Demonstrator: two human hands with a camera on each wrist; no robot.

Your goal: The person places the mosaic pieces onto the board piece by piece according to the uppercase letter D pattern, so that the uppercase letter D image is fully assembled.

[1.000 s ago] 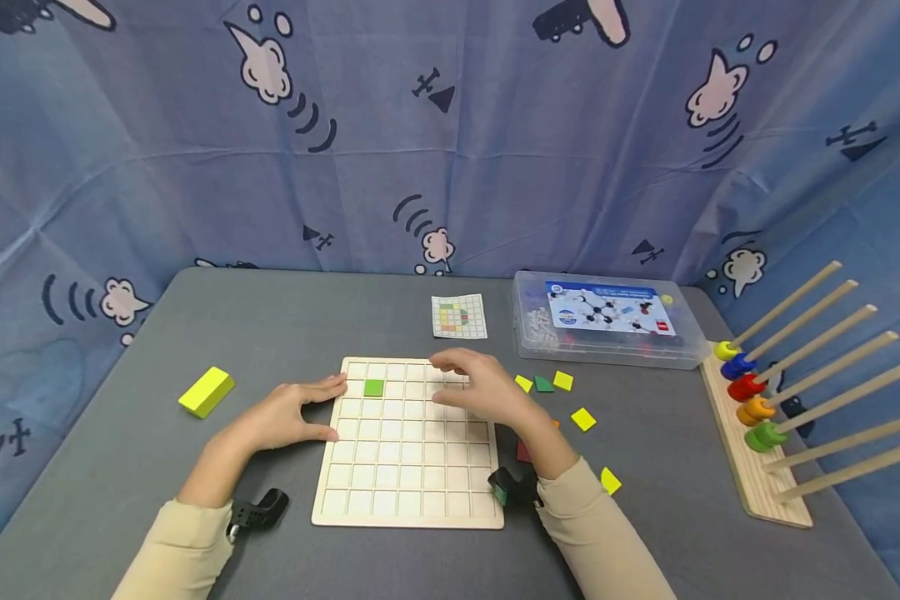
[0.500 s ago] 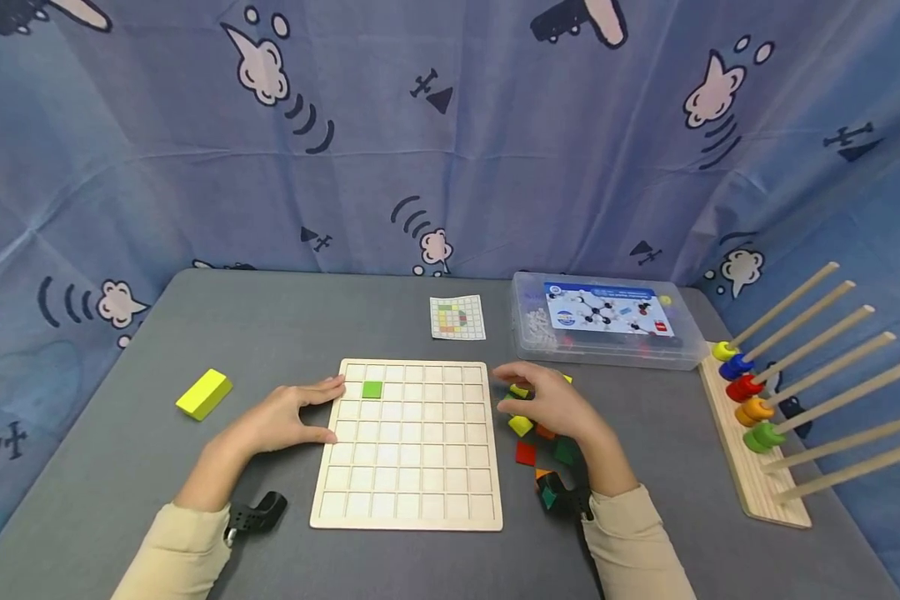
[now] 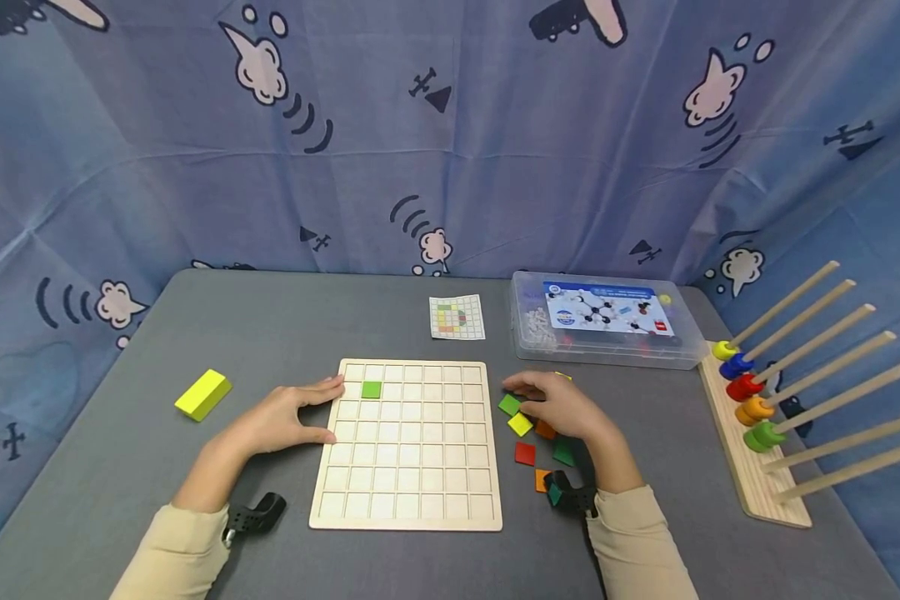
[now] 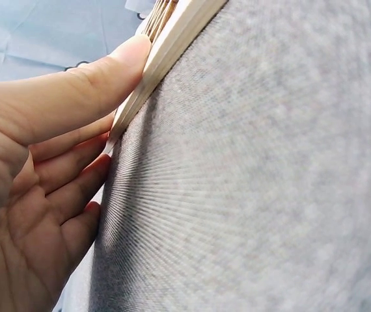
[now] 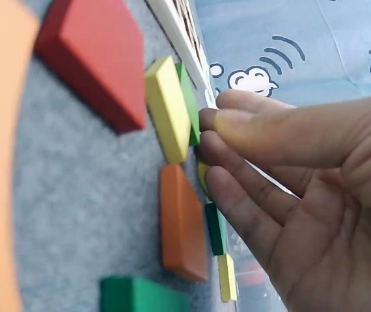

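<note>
A pale wooden grid board point(image 3: 408, 458) lies on the grey table with one green square tile point(image 3: 371, 389) near its upper left. My left hand point(image 3: 288, 414) steadies the board's left edge; in the left wrist view its thumb point(image 4: 130, 55) presses against the wooden side. To the right of the board, my right hand point(image 3: 562, 406) reaches low over loose tiles, fingers bent downward and nothing visible between them. Close to its fingertips are a green tile point(image 3: 509, 405) and a yellow tile point(image 3: 521, 424). An orange tile point(image 5: 182, 224) and a red tile point(image 5: 94, 62) lie nearby.
A small printed pattern card point(image 3: 457, 317) lies behind the board. Beyond the tiles stands a clear plastic case point(image 3: 607, 321), with a wooden peg rack point(image 3: 750, 467) at far right. A yellow block point(image 3: 203, 394) rests on the left.
My right hand has moved from above the board rightward to the loose tiles, then lowered among them. The left hand stays at the board's edge.
</note>
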